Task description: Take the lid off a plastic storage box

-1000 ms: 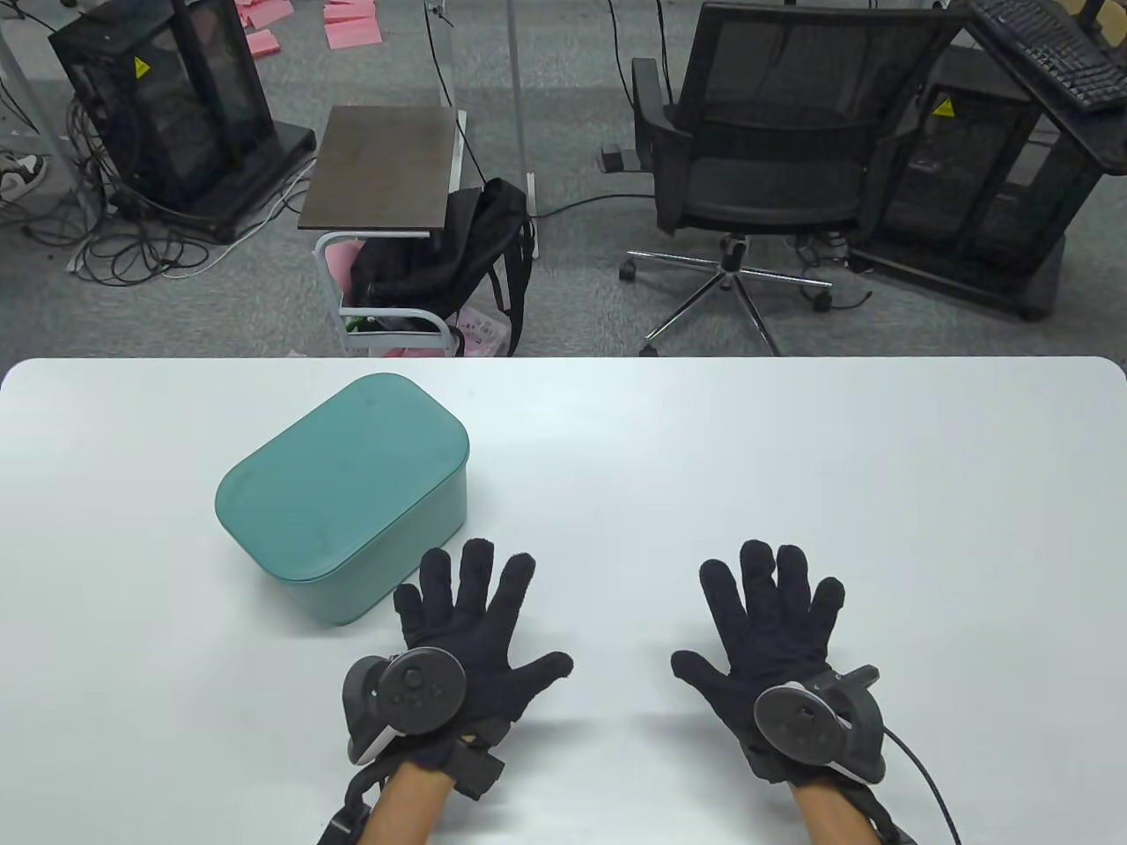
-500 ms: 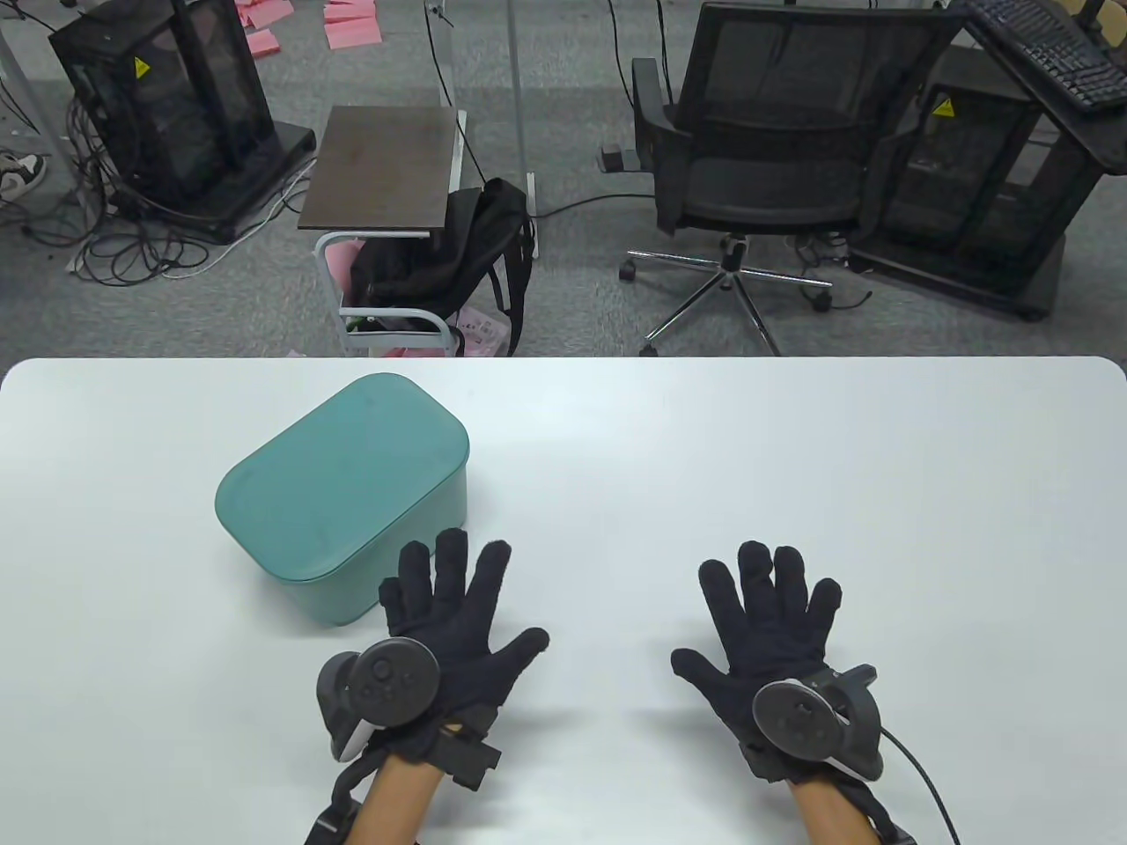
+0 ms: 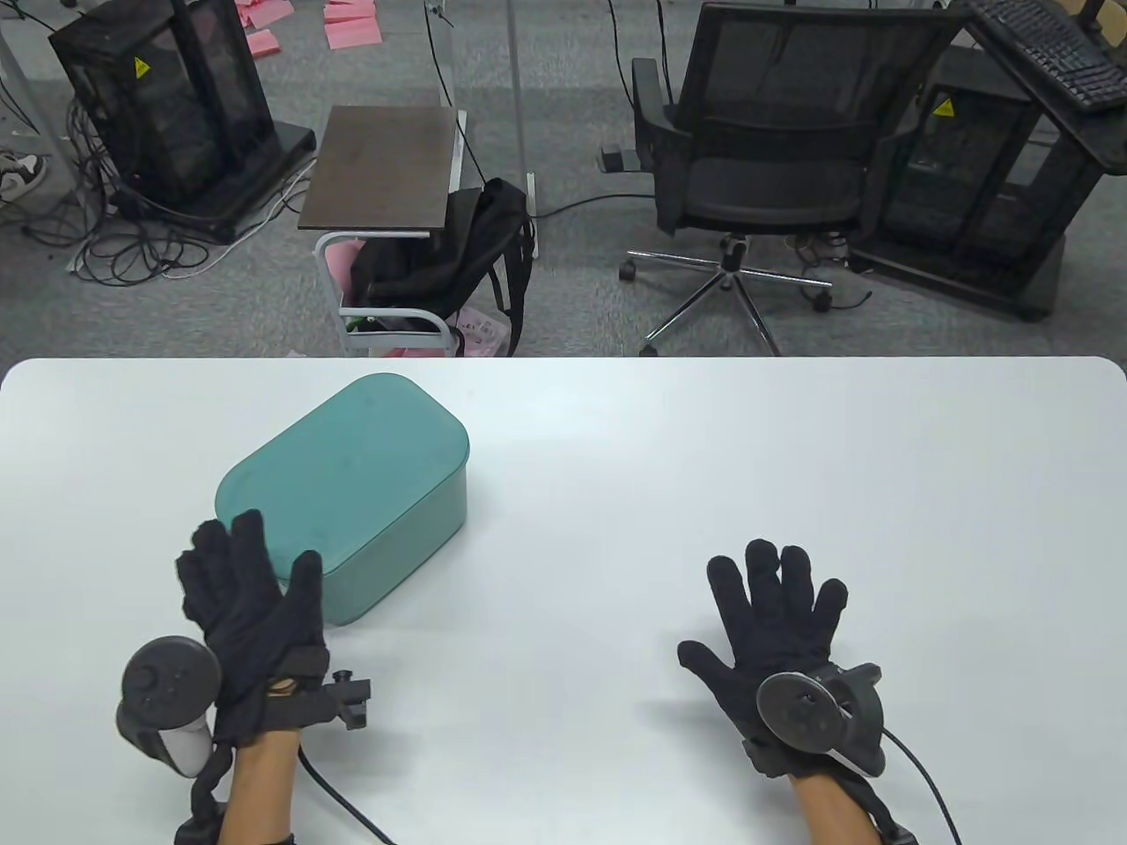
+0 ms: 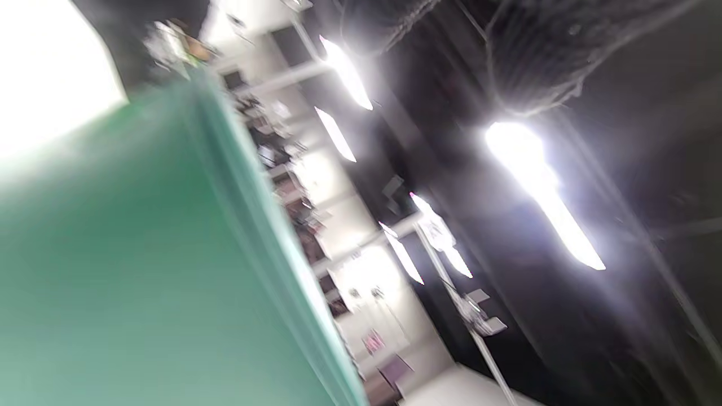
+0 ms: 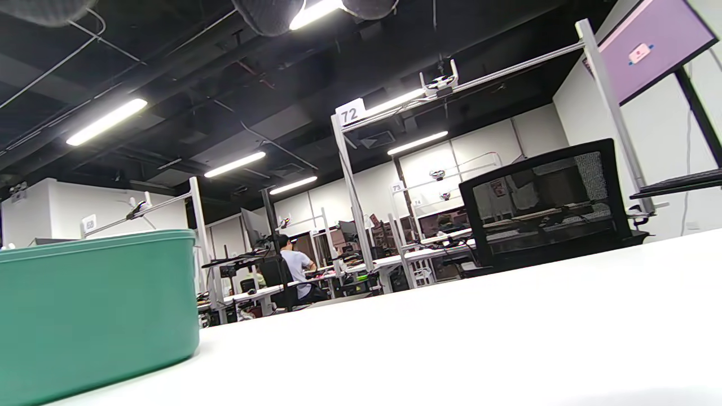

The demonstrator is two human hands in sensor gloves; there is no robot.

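The green box (image 3: 352, 502) sits on the white table (image 3: 704, 493), its lid (image 3: 339, 471) on. The left hand (image 3: 255, 629), fingers spread wide, is at the box's near corner. The right hand (image 3: 775, 638) lies flat, fingers wide, far from the box.

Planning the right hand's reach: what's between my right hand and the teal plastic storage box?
Only bare white table between the right hand and teal plastic storage box, in the table view.

surface: white table (image 3: 616, 458) | on it: lidded teal storage box (image 3: 352, 493), left-centre
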